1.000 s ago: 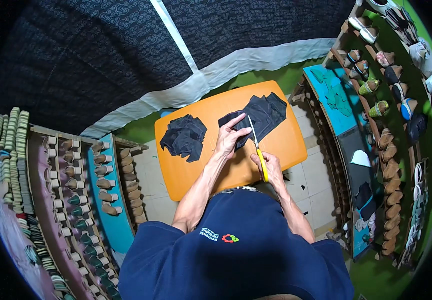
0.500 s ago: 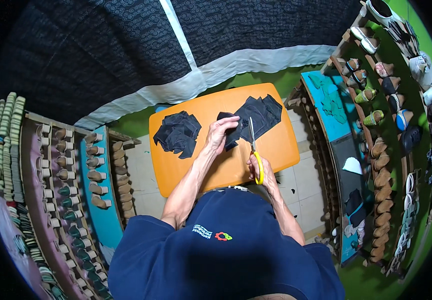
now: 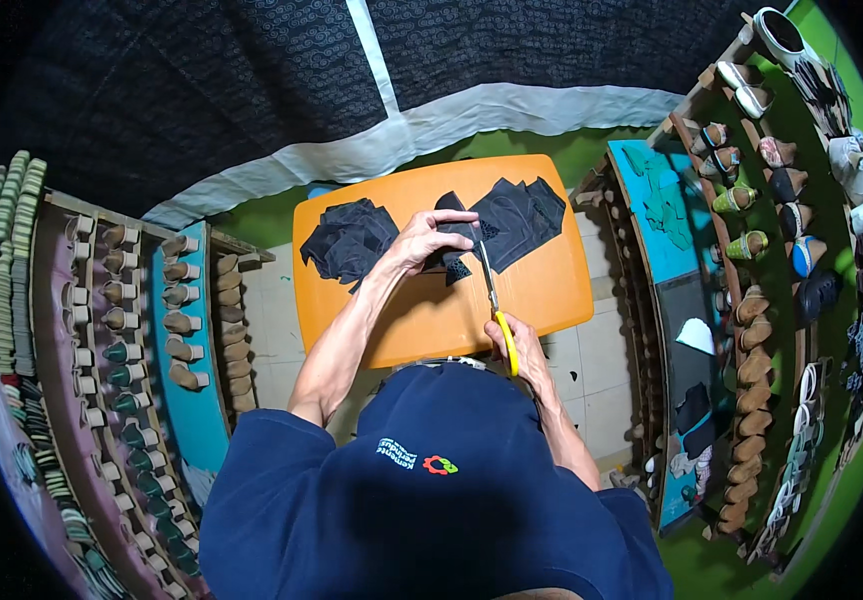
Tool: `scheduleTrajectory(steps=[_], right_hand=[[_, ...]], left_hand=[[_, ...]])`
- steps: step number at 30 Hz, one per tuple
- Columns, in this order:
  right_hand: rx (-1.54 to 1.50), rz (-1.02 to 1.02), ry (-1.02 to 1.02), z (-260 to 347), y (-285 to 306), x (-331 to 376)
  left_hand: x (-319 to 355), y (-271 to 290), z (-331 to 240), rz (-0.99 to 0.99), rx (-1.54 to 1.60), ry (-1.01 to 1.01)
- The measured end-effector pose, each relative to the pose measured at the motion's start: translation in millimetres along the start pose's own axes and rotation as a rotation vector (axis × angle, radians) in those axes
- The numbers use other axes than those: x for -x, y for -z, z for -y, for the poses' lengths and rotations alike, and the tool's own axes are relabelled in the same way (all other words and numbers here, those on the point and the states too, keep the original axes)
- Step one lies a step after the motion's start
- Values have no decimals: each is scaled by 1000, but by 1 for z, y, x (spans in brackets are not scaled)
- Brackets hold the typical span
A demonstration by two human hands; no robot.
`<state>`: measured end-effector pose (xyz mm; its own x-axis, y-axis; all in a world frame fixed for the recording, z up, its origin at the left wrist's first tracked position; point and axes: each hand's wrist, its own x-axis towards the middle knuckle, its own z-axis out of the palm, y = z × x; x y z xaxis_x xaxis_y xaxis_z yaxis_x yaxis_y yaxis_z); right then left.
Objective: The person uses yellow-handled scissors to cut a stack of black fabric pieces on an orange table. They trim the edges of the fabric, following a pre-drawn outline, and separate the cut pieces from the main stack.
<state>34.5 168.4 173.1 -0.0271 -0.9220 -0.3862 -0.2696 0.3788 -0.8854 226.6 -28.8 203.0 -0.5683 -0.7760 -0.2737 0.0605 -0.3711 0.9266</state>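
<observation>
My left hand point(image 3: 430, 240) pinches a small piece of black fabric point(image 3: 449, 203) above the middle of the orange table point(image 3: 422, 325). In my right hand point(image 3: 520, 345) is a pair of scissors point(image 3: 501, 325) with yellow handles and metal blades. The blades point away from me and reach the fabric's right edge, close to my left fingertips. Whether they are cutting into it I cannot tell. A heap of black fabric pieces point(image 3: 350, 243) lies on the left of the table, and another black fabric pile point(image 3: 524, 218) lies at its far right.
Shelves with shoe forms point(image 3: 182, 320) stand on the left, beside stacked striped rolls point(image 3: 17, 260). To the right, a blue shelf point(image 3: 667, 255) bears green scraps point(image 3: 658, 200); racks of shoes point(image 3: 752, 240) stand beyond it. A dark patterned curtain point(image 3: 232, 100) hangs behind the table.
The scissors have shifted left, and their tips are now nearer my left fingers and the black fabric piece. My left hand has moved slightly left with the piece.
</observation>
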Motion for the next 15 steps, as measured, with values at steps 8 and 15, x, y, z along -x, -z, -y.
scheduleTrajectory(steps=[8,15], right_hand=[[4,-15,-40,8,1,-1],[26,-54,-27,16,3,-1]], left_hand=[[0,-6,2,72,-17,21],[0,-8,4,69,-16,11]])
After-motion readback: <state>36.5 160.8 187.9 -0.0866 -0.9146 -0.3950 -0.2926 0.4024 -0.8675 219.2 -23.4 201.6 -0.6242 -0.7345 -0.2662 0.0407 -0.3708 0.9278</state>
